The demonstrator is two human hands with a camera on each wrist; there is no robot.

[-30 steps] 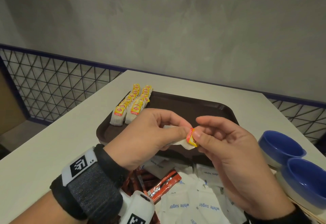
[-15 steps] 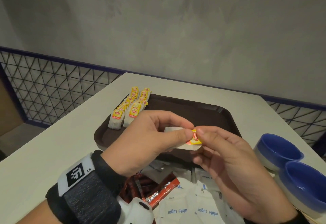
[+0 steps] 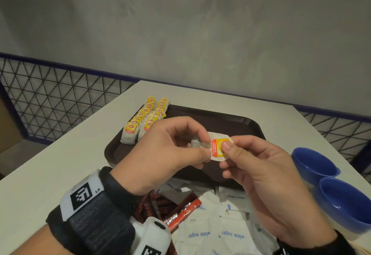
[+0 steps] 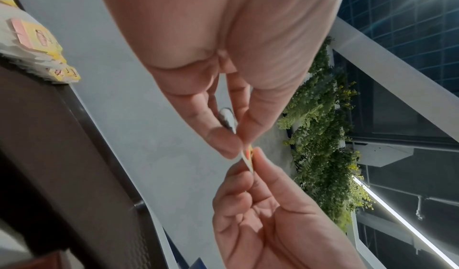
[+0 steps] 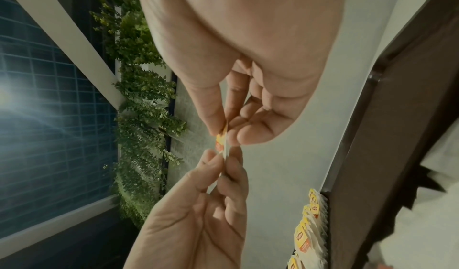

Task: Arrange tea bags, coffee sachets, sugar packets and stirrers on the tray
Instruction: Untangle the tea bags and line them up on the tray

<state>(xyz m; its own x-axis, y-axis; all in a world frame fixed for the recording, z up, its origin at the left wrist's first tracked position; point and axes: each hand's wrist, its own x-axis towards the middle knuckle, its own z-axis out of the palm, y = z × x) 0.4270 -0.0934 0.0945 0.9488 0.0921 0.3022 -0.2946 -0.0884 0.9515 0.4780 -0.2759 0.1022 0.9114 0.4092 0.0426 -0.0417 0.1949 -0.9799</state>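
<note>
Tag turned face-up since before, both hands' fingers [image 3: 226, 147] pinching tea bag [image 3: 217, 146] above tray [image 3: 230, 122]

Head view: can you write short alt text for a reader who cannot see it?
Two hands, left hand and right hand, pinch one tea bag by its yellow and red tag above a dark brown tray. Two rows of tea bags stand at the tray's far left; sugar packets and red sachets lie nearer, two blue bowls at right.
</note>
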